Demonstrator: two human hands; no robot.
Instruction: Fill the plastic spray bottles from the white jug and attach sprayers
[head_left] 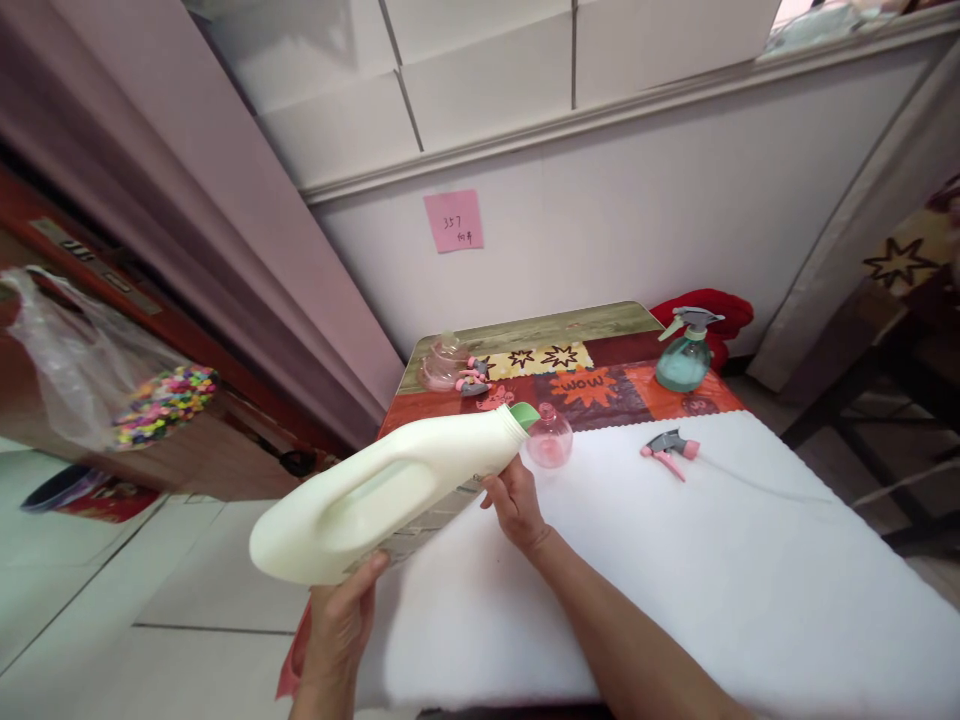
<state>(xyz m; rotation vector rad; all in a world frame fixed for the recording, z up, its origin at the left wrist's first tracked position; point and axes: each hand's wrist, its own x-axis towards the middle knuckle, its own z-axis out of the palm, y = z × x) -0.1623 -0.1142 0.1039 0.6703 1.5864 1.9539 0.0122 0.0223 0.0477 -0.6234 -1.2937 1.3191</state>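
Observation:
A large cream jug with a moulded handle is tilted over the table, its green spout at the mouth of a pink transparent spray bottle. My left hand grips the jug near its base from below. Close to the neck, my right hand supports the jug's underside, fingers curled against it. The pink bottle stands upright without its sprayer head. To its right a grey and pink trigger sprayer with a long clear tube lies on the white cloth. Whether liquid is flowing cannot be made out.
A teal spray bottle stands at the back right. At the back left are a clear pink bottle and another grey and pink sprayer head. A pink note is on the wall. A plastic bag of colourful pieces hangs at left.

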